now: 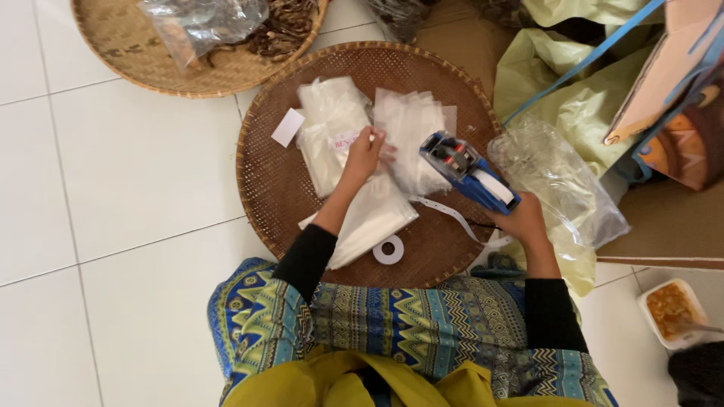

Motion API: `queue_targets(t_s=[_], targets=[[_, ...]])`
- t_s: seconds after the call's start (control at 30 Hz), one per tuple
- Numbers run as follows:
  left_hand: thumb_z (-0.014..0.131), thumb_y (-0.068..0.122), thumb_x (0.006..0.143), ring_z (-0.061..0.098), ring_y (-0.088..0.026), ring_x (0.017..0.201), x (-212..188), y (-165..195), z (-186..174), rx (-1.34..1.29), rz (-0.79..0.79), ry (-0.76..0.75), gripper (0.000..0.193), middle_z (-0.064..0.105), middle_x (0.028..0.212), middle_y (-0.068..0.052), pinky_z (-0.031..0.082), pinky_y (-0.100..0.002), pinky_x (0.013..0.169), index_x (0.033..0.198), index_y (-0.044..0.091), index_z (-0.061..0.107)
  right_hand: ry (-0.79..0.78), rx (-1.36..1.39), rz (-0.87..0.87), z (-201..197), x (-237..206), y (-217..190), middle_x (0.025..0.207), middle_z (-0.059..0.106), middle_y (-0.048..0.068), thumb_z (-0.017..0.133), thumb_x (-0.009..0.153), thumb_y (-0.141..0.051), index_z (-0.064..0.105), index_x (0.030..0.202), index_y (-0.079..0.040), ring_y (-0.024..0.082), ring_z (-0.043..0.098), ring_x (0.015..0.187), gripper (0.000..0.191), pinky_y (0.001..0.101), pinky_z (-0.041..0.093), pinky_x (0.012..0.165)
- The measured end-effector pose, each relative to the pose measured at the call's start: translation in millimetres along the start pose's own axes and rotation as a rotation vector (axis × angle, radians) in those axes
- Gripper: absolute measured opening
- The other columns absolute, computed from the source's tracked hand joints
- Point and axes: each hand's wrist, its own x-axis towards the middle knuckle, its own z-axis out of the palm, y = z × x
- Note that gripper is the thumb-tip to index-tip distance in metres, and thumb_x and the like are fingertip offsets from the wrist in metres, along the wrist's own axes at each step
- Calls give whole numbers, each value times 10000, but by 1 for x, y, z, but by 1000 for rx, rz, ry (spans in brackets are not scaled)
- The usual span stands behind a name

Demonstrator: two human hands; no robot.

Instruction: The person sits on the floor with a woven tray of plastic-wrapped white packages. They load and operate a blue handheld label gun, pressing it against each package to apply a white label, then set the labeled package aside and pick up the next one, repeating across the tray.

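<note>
Woven-rattan tray [279, 188] w/ clear plastic pouches [411, 124] fanned at approx. 12 o'clock. Left hand [364, 154] is pressing fingertips flat on one pouch bearing a pink-printed label [345, 140], i.e. at least one looks tagged; the rest of the stack appears unlabelled. Right hand [522, 220] is gripping the blue label gun [467, 171] at 3 o'clock, just beside the stack; long axis is running 4-to-10 o'clock, nose pointing toward 10. Backing strip [452, 215] is trailing toward a small white tape ring [388, 249] at 6 o'clock.

Second woven tray [136, 64] of dried pieces, yellow-green plastic bags [558, 83], white food container [673, 313], tile floor [113, 196]
</note>
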Motion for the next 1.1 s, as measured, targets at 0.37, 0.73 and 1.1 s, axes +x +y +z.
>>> queue_targets(t_s=[0.37, 0.73, 1.1], targets=[[820, 519, 694, 711, -358, 915, -111, -26, -72, 1490, -107, 6, 549, 727, 954, -156, 566, -476, 710, 976, 59, 722, 155, -11, -233, -4, -4, 12, 811, 733, 170, 862, 721, -310, 762, 956, -51, 325, 747, 751, 363, 386, 566, 694], [662, 285, 942, 720, -360, 924, -100, -47, -107, 1462, -97, 30, 208, 743, 951, -155, 552, -497, 779, 921, 110, 772, 132, -208, -373, 11, 4, 22, 813, 716, 179, 866, 673, -343, 762, 940, -108, 402, 693, 766, 370, 457, 561, 692], [462, 262, 1091, 690, -238, 1188, -98, 49, -80, 113, -6, -176, 419, 706, 1316, -88, 583, -367, 948, 1432, 37, 556, 87, 110, -516, 6, -1, 11, 856, 709, 128, 824, 708, -328, 725, 1009, -84, 317, 709, 714, 400, 395, 551, 688]])
